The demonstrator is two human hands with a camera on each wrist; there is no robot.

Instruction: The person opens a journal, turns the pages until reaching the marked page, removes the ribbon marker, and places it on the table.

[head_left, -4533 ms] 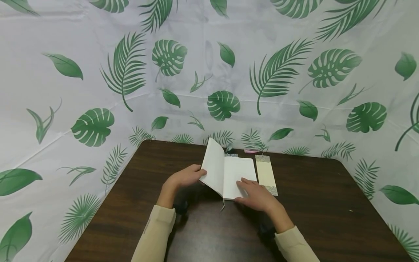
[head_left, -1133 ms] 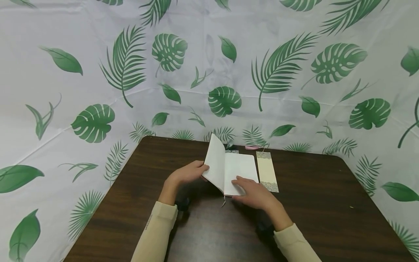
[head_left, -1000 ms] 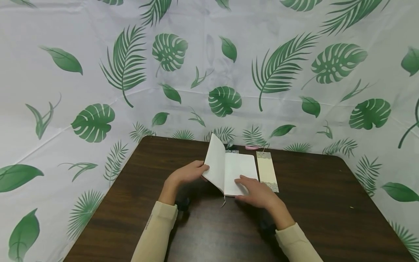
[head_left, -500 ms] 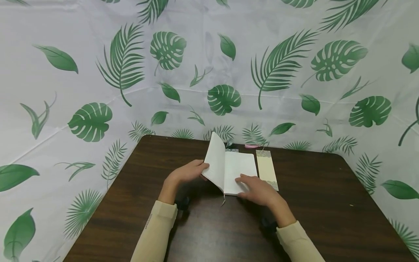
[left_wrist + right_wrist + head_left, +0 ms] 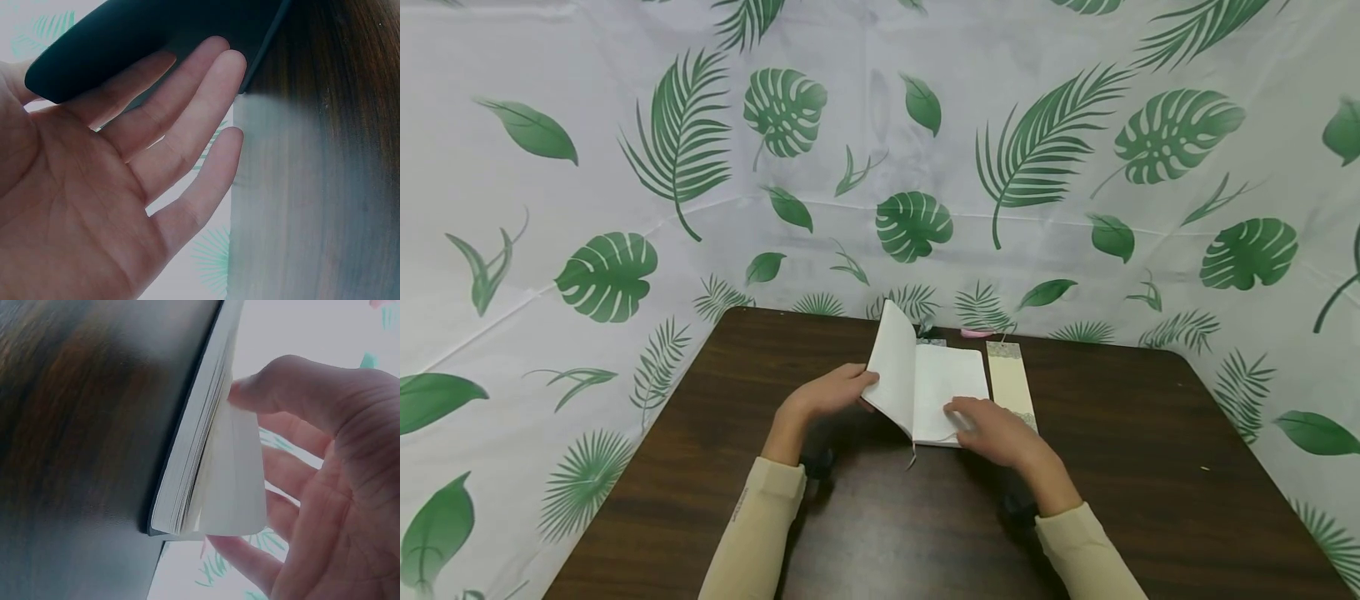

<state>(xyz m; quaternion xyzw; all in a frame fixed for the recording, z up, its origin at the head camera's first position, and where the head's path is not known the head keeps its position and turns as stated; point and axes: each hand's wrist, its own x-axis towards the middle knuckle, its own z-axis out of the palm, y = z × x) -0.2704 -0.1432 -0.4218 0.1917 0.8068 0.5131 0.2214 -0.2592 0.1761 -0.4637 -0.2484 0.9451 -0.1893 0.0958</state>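
A notebook (image 5: 951,375) with a dark cover lies open to blank white pages. My left hand (image 5: 823,396) holds its raised left side, thumb on the inner page and fingers behind; in the left wrist view the fingers reach under the dark cover (image 5: 112,56). My right hand (image 5: 1000,432) is at the lower right corner. Seen from the right wrist, the thumb presses one face of a lifted, bent page (image 5: 240,481) while the fingers lie behind it. A thin ribbon (image 5: 912,457) hangs from the spine at the bottom edge.
Right of the notebook lies a cream bookmark (image 5: 1011,379) with patterned ends. Another patterned bookmark (image 5: 932,342) is mostly hidden behind the notebook, and a pink tassel (image 5: 976,333) lies near the table's back edge. A leaf-print cloth (image 5: 820,208) hangs behind the brown table (image 5: 1150,467).
My right hand has drawn slightly right toward the page corner, its fingers bending more, and the page's lower edge now curves up. The left hand keeps its hold on the raised side.
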